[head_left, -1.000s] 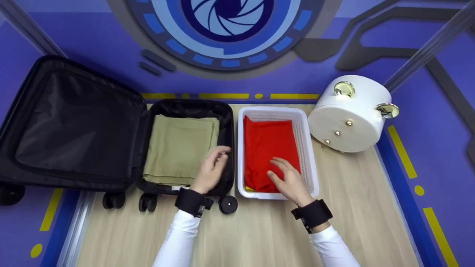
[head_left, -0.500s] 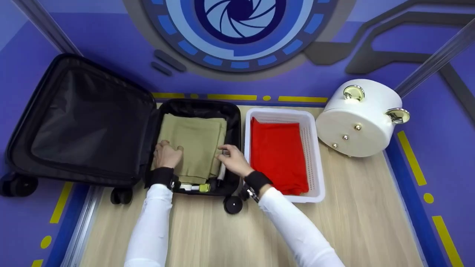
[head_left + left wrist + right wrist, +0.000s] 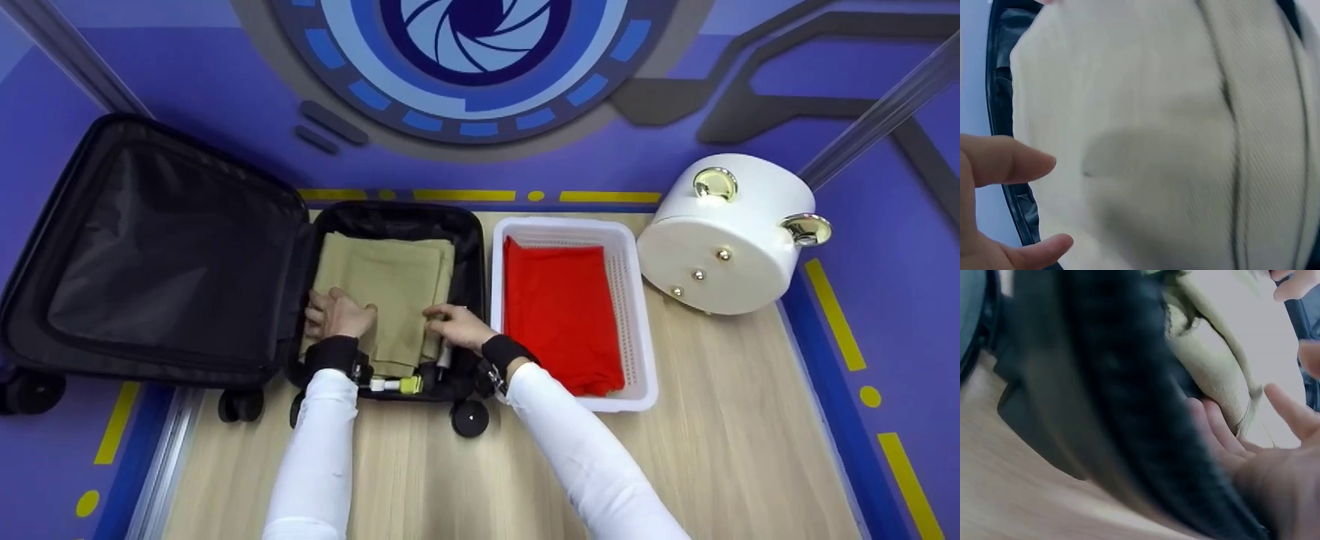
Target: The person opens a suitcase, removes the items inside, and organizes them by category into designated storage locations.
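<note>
A folded khaki cloth (image 3: 386,292) lies in the near half of an open black suitcase (image 3: 469,262). My left hand (image 3: 339,315) rests at its left edge, fingers spread; in the left wrist view the finger (image 3: 1010,160) and another fingertip stand apart over the pale cloth. At the right edge my right hand (image 3: 459,324) pinches the fold. In the right wrist view its fingers (image 3: 1216,424) tuck below the folded edge, with another fingertip on top. Below the cloth a white and yellow-green item (image 3: 401,385) and a greyish tube-shaped item (image 3: 444,358) show in the suitcase.
The suitcase lid (image 3: 176,255) leans open at the left. Right of the suitcase stands a white plastic basket (image 3: 637,330) with a red cloth (image 3: 562,322) inside. A white drum-shaped object (image 3: 712,262) with gold handles lies at the back right, near the wall.
Both hands have moved left, the right one from over the basket to the khaki cloth's right edge. The cloth has shifted slightly, and the small items below it now show.
</note>
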Demonstrator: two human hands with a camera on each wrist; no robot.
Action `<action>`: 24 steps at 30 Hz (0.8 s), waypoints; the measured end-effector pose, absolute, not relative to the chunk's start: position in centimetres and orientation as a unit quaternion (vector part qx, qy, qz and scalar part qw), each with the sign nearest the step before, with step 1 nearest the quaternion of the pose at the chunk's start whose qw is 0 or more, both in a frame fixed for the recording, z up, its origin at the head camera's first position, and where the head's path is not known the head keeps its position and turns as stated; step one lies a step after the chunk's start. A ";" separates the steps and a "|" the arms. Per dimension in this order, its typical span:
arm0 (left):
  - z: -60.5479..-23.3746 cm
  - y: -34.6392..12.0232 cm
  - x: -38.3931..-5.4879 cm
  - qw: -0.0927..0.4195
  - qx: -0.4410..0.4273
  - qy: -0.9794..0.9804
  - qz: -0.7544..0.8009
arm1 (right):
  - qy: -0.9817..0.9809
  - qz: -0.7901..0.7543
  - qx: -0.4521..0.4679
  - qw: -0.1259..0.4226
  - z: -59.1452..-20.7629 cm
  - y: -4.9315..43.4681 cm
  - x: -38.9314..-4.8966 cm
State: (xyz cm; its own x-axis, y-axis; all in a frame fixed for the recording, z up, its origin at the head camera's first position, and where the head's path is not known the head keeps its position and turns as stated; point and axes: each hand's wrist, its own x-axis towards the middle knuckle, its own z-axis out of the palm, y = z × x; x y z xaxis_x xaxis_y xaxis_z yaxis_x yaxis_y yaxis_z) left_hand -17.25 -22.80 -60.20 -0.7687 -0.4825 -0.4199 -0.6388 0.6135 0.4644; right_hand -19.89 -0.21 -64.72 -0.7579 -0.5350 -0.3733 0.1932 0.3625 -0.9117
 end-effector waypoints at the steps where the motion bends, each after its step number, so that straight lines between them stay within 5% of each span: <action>1: -60.2 -22.8 -17.4 0.130 -0.324 0.884 0.311 | 0.748 -0.561 -0.110 0.339 -64.7 -0.2 -19.9; 20: -60.6 -24.3 -18.2 0.187 -0.336 0.867 0.317 | 0.786 -0.468 -0.219 0.339 -64.5 -0.3 -20.2; 24: -60.3 -24.6 -18.4 0.161 -0.337 0.868 0.327 | 0.792 -0.483 -0.194 0.318 -64.8 0.0 -20.0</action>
